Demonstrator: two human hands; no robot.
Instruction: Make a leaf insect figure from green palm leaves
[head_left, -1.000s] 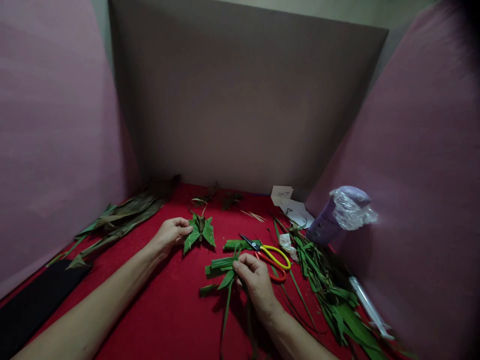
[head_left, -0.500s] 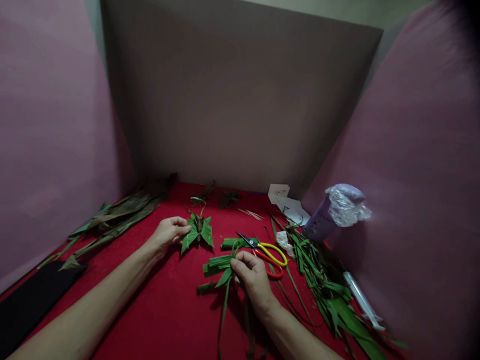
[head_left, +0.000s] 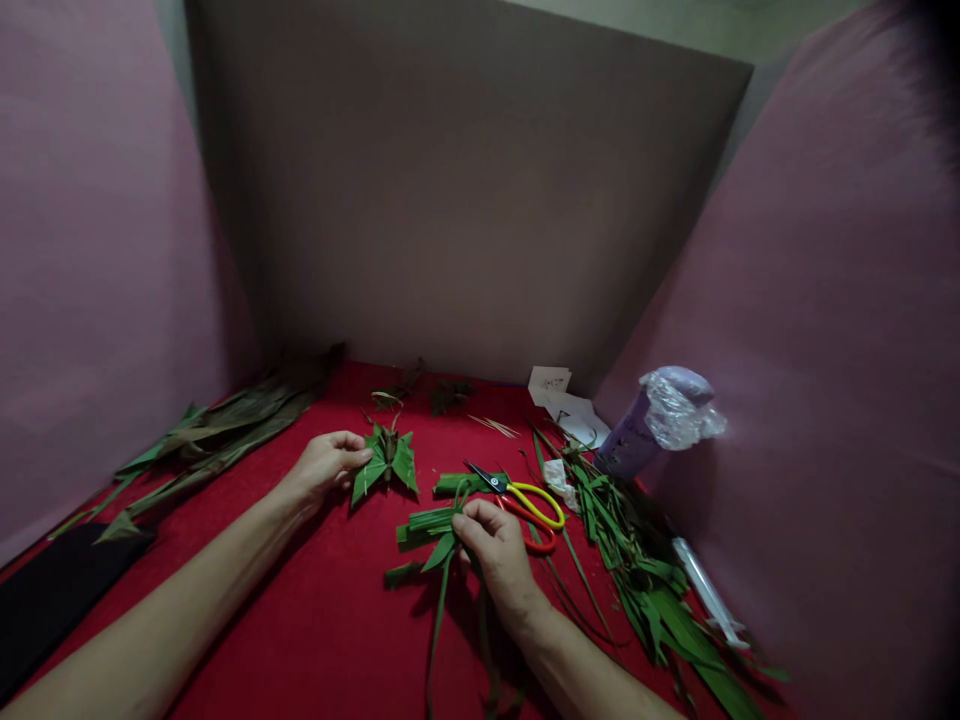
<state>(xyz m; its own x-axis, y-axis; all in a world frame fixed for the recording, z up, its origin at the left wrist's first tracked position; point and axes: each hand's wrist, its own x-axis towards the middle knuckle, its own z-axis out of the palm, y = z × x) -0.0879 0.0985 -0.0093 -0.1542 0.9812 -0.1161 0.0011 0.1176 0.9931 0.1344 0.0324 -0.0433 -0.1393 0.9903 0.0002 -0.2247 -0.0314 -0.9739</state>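
My left hand (head_left: 330, 468) pinches the left wing of a leaf butterfly (head_left: 402, 464), folded from green leaf with a brownish body and thin curled feelers. Lower and to the right, my right hand (head_left: 499, 555) is closed on a bundle of green leaf strips (head_left: 429, 525), with a small loop on top and long thin strands hanging down. Just beyond that hand lie scissors (head_left: 517, 498) with one yellow and one red handle, their blades resting on a piece of folded green leaf (head_left: 450, 484).
Red cloth (head_left: 300, 620) covers the surface. Long drying leaves (head_left: 225, 430) and a black item (head_left: 67, 600) lie left. On the right are a leaf pile (head_left: 637, 570), crumpled tissue (head_left: 559, 482), a purple container (head_left: 626, 440) with clear plastic, and a clear tube (head_left: 705, 590). Thin sticks (head_left: 493, 426) and white papers (head_left: 574, 415) lie behind.
The whole view has shifted slightly, so everything sits a little further left. Both hands keep the same holds on the butterfly and the leaf strips.
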